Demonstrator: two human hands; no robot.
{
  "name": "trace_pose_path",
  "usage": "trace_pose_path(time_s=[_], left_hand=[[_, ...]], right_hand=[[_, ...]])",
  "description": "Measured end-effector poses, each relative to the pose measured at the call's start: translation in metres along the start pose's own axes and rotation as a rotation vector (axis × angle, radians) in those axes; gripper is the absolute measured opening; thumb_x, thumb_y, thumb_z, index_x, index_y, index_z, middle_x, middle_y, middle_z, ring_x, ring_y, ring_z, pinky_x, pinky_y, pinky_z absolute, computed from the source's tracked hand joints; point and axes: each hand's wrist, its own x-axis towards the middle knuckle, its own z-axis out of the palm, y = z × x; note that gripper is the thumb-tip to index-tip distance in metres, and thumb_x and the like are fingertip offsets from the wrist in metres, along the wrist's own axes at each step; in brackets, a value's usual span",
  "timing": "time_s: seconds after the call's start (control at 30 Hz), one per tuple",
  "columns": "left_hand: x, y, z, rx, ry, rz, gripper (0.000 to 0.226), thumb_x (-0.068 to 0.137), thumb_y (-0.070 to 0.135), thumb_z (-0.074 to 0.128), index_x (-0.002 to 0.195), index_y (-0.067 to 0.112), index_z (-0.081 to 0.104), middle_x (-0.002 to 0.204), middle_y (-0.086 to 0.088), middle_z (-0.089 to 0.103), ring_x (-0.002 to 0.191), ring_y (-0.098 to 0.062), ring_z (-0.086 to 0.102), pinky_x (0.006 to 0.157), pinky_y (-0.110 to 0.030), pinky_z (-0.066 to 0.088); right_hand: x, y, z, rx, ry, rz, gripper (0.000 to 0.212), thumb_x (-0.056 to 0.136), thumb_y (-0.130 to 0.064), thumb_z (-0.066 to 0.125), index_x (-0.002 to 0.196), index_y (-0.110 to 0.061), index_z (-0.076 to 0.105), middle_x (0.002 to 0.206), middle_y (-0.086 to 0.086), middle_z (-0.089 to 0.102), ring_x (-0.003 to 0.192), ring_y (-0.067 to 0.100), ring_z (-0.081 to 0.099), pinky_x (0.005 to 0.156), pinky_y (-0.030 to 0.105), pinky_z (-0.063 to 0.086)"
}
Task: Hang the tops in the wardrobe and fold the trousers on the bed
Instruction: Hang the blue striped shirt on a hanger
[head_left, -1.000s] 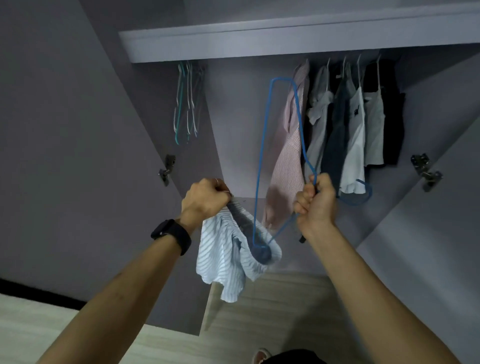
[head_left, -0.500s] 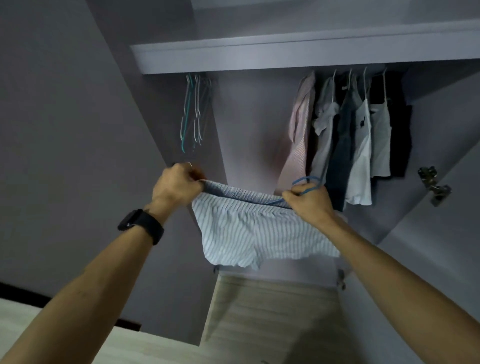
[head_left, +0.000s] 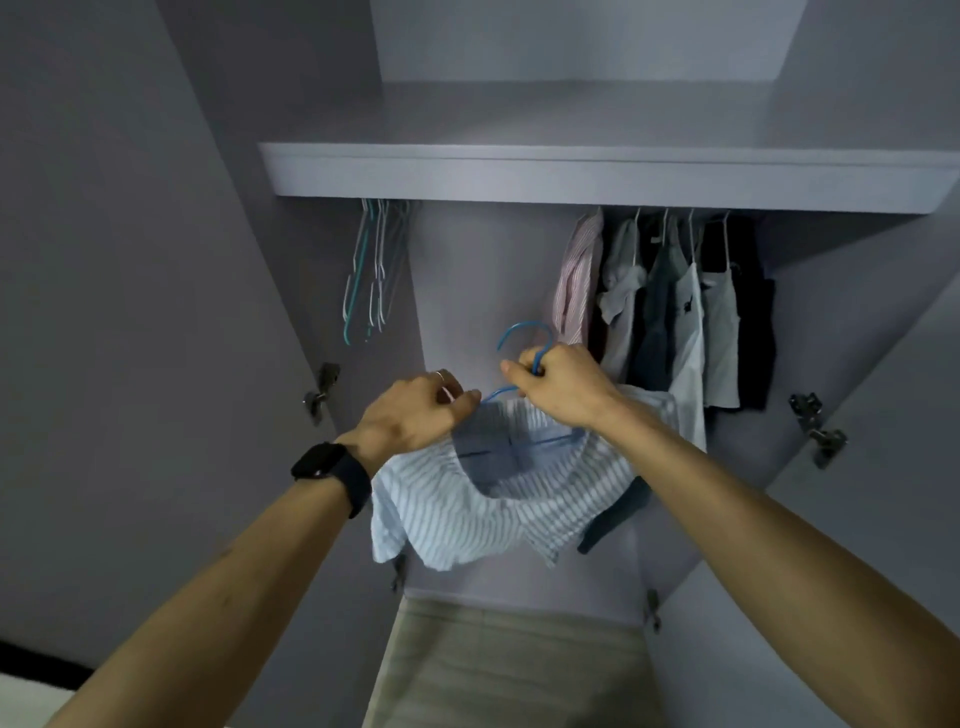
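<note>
A light blue striped top hangs on a blue wire hanger in front of the open wardrobe. My right hand grips the hanger just below its hook. My left hand pinches the top's fabric at the left shoulder, next to the neck opening. The hanger's bar shows through the neck hole. The hook sits well below the shelf, under which the rail is hidden.
Several tops hang at the right under the wardrobe shelf. Several bare hangers hang at the left. Open doors with hinges flank both sides. The wardrobe floor lies below.
The hanger went inside the striped top and its hook now sticks out through the neck. My right hand moved up to grip below the hook; the top hangs spread on the hanger.
</note>
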Motion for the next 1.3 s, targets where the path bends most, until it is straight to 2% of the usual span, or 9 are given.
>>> trace_pose_path(time_s=[0.1, 0.2, 0.33, 0.43, 0.67, 0.83, 0.97, 1.07, 1.3], left_hand=[[-0.002, 0.010, 0.003, -0.067, 0.103, 0.194, 0.032, 0.087, 0.056, 0.052, 0.108, 0.039, 0.070, 0.116, 0.012, 0.067, 0.110, -0.013, 0.057, 0.096, -0.040, 0.047], [-0.001, 0.032, 0.006, -0.059, 0.031, 0.243, 0.020, 0.085, 0.045, 0.058, 0.103, 0.042, 0.066, 0.102, 0.015, 0.071, 0.096, -0.011, 0.063, 0.082, -0.030, 0.050], [0.004, 0.033, 0.002, -0.205, 0.071, 0.177, 0.010, 0.095, 0.034, 0.064, 0.086, 0.032, 0.068, 0.076, 0.008, 0.067, 0.071, -0.008, 0.060, 0.058, -0.013, 0.040], [0.000, 0.020, -0.009, -0.368, 0.068, 0.087, 0.016, 0.092, 0.039, 0.070, 0.084, 0.026, 0.073, 0.083, 0.002, 0.072, 0.076, -0.008, 0.062, 0.065, -0.021, 0.044], [0.002, 0.019, 0.001, -0.107, 0.102, 0.136, 0.036, 0.088, 0.063, 0.064, 0.071, 0.032, 0.062, 0.062, 0.011, 0.060, 0.065, -0.008, 0.058, 0.062, -0.031, 0.047], [0.009, 0.021, 0.014, 0.034, 0.076, 0.209, 0.032, 0.100, 0.051, 0.054, 0.091, 0.028, 0.074, 0.071, 0.012, 0.062, 0.064, -0.005, 0.056, 0.058, -0.025, 0.037], [0.012, 0.011, 0.014, 0.001, 0.110, 0.170, 0.030, 0.100, 0.052, 0.052, 0.086, 0.034, 0.071, 0.078, 0.013, 0.065, 0.068, -0.002, 0.058, 0.056, -0.016, 0.036], [0.013, 0.014, 0.017, 0.012, 0.106, 0.200, 0.031, 0.101, 0.052, 0.051, 0.088, 0.032, 0.072, 0.075, 0.011, 0.064, 0.067, -0.003, 0.058, 0.055, -0.019, 0.035], [0.015, 0.024, 0.028, 0.025, 0.120, 0.247, 0.035, 0.100, 0.050, 0.053, 0.092, 0.025, 0.076, 0.084, 0.002, 0.068, 0.075, -0.014, 0.063, 0.069, -0.035, 0.051]], right_hand=[[0.001, -0.008, -0.005, 0.060, 0.051, -0.005, 0.054, 0.101, -0.048, 0.049, 0.067, -0.007, 0.059, 0.065, 0.008, 0.067, 0.066, 0.024, 0.063, 0.070, 0.043, 0.052], [-0.005, -0.009, -0.003, 0.139, 0.019, 0.001, 0.048, 0.098, -0.050, 0.054, 0.067, -0.016, 0.064, 0.067, 0.002, 0.070, 0.071, 0.019, 0.067, 0.075, 0.042, 0.054], [-0.024, 0.027, -0.011, 0.408, 0.146, -0.002, 0.039, 0.087, -0.060, 0.059, 0.109, -0.029, 0.068, 0.107, -0.016, 0.071, 0.107, 0.002, 0.064, 0.091, 0.022, 0.047], [-0.048, 0.076, -0.006, 0.151, 0.160, 0.101, 0.044, 0.093, -0.064, 0.054, 0.127, -0.037, 0.062, 0.127, -0.014, 0.063, 0.122, 0.014, 0.056, 0.103, 0.035, 0.045], [-0.081, 0.114, 0.043, 0.095, 0.253, 0.006, 0.015, 0.099, -0.020, 0.064, 0.109, -0.015, 0.074, 0.104, 0.000, 0.072, 0.092, 0.020, 0.068, 0.080, 0.042, 0.057], [-0.079, 0.116, 0.042, 0.019, 0.241, 0.002, 0.017, 0.102, -0.019, 0.058, 0.110, -0.014, 0.072, 0.107, 0.003, 0.071, 0.099, 0.023, 0.062, 0.082, 0.035, 0.049], [-0.082, 0.133, 0.031, -0.021, 0.221, 0.211, 0.024, 0.102, -0.028, 0.057, 0.119, -0.019, 0.070, 0.120, 0.007, 0.067, 0.114, 0.032, 0.054, 0.092, 0.037, 0.045], [-0.086, 0.127, 0.032, -0.007, 0.294, 0.165, 0.034, 0.097, -0.037, 0.061, 0.129, -0.025, 0.068, 0.127, -0.002, 0.065, 0.120, 0.025, 0.047, 0.098, 0.033, 0.043], [-0.080, 0.103, 0.036, 0.018, 0.167, -0.054, 0.027, 0.095, -0.037, 0.067, 0.119, -0.026, 0.074, 0.094, -0.022, 0.065, 0.081, -0.004, 0.050, 0.079, 0.022, 0.051]])
